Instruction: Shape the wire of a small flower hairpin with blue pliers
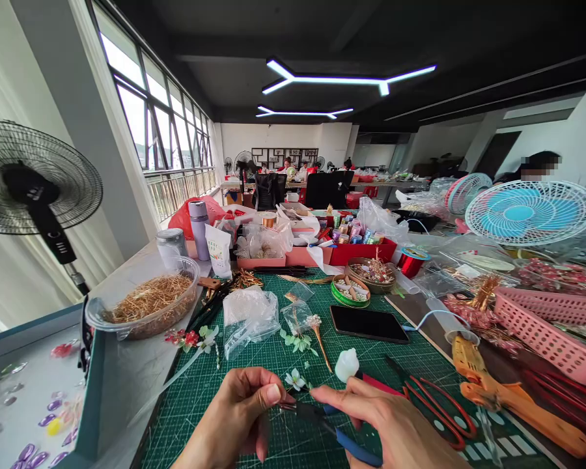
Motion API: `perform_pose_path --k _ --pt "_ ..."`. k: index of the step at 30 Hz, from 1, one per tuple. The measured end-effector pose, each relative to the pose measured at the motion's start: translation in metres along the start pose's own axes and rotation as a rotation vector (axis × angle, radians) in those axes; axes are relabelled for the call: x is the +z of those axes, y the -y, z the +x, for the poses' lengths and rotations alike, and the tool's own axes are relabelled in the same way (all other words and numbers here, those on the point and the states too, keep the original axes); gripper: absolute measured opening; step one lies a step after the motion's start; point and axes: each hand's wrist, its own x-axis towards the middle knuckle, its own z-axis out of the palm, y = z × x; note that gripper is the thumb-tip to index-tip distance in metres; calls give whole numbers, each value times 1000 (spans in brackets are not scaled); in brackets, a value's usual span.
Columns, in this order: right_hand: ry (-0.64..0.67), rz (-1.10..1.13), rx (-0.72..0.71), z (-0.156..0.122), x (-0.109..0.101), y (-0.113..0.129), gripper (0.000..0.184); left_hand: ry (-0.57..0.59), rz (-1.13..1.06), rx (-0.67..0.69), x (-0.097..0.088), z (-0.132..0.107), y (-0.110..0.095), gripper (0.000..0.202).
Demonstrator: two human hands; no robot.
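My right hand (pixel 376 423) grips a pair of blue-handled pliers (pixel 322 417), their steel jaws pointing left. My left hand (pixel 234 417) pinches something thin at the jaws, probably a wire stem, though the fingers mostly hide it. Just above the jaws sits a small white artificial flower (pixel 295 380). A white rounded lump (pixel 346 365) stands beyond my right fingers on the green cutting mat (pixel 254 417). Red-handled scissors (pixel 439 410) lie to the right of my right hand.
An orange glue gun (pixel 508 397) lies at the right, beside a pink plastic basket (pixel 551 332). A black phone (pixel 368 324), a plastic bag (pixel 249 319) and a tub of straw (pixel 149 303) stand farther off. Desk fans and crowded tables fill the background.
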Motion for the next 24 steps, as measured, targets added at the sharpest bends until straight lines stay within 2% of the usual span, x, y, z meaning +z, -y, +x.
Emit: perform_pose_path --k 7,24 --pt "65 54 16 2 -2 -1 64 13 0 9 -2 -1 0 32" --pt "111 95 59 -1 -3 -1 60 68 36 33 -2 -2 0 29"
